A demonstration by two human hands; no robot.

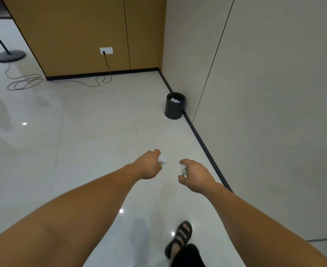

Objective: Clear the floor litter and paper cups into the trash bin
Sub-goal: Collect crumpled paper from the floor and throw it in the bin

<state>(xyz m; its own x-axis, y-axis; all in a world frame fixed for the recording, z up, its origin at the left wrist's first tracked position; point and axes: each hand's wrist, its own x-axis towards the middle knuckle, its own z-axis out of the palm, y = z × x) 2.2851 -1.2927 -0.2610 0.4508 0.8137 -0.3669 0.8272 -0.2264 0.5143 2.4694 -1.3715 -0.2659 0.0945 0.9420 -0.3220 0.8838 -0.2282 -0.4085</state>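
Both arms are stretched forward over the pale tiled floor (82,132) in the lower middle of the frame. A crumpled white paper wad (162,158) is gripped in the curled fingers of the left hand (148,165). A crushed white piece with green print (184,170) is pinched between thumb and fingers of the right hand (196,176); the print is too blurred to be read. The black trash bin (174,110) stands upright right of centre, against the dark skirting of the grey wall, well apart from both hands, with white paper (174,100) inside it. A white wall socket (106,50) is set in the brown panel at upper middle, and a cable (24,83) lies coiled at upper left. A black sandal (181,236) is seen at the bottom.
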